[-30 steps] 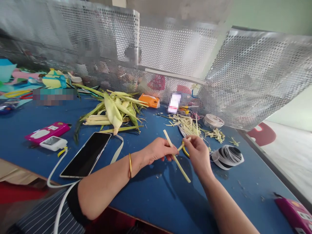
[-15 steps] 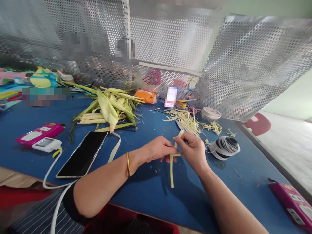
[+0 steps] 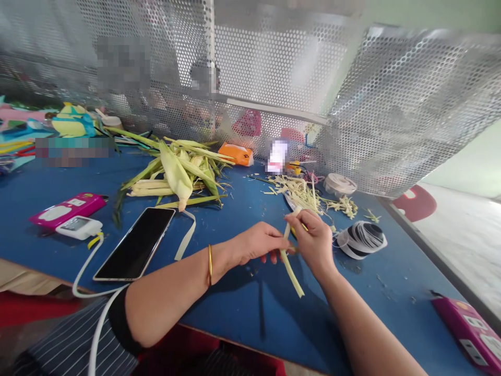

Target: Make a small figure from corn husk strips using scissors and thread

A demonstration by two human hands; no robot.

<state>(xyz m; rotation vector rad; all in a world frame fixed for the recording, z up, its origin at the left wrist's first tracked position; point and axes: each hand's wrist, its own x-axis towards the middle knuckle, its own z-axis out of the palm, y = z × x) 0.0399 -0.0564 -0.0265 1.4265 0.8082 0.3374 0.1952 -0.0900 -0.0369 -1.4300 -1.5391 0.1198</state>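
Note:
Over the blue table [image 3: 242, 308], my left hand [image 3: 258, 243] and my right hand [image 3: 313, 237] meet and both pinch a pale yellow-green leaf strip [image 3: 293, 273]. The strip's lower end hangs down and to the right below my fingers. Its upper end pokes up between my right thumb and fingers. A gold bangle sits on my left wrist. A pile of green and pale leaves [image 3: 178, 175] lies further back on the left.
A black phone [image 3: 135, 243] with a white cable lies at the left, beside a pink device [image 3: 66, 207] and a white one [image 3: 79, 226]. Leaf shavings [image 3: 303, 190], a black-and-white tape roll [image 3: 362, 238], a white round lid [image 3: 340, 184] and another pink device [image 3: 469, 337] lie right. Perforated metal screens [image 3: 391, 104] stand behind.
The strip was turned from slanting, to hanging straight down, to hanging down-right. My right hand has closed in against the left and now pinches the strip's upper end.

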